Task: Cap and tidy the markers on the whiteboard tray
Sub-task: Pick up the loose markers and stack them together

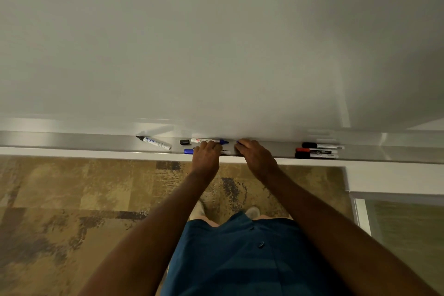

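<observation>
I have both hands down in the tray, at its middle. My left hand is curled over a marker lying along the front edge; only its blue end shows to the left of my knuckles and a pale stub to the right. My right hand sits just beside it, fingers bent down onto the tray, with a sliver of blue at its fingertips. I take that for a blue cap or tip, but I cannot tell whether I have it pinched. The hands are apart, near each other.

Just behind my left hand lies a white marker with a blue end, and left of that a loose black cap. Further left, an uncapped black-tipped marker lies askew. Well off to the right, three capped markers, two black and one red, lie side by side, already tidy.

I judge I am mid-job, pairing a blue marker with its cap. Next calls for lifting the marker clear, lining cap to tip and pressing until it seats, then the same for the black one.
</observation>
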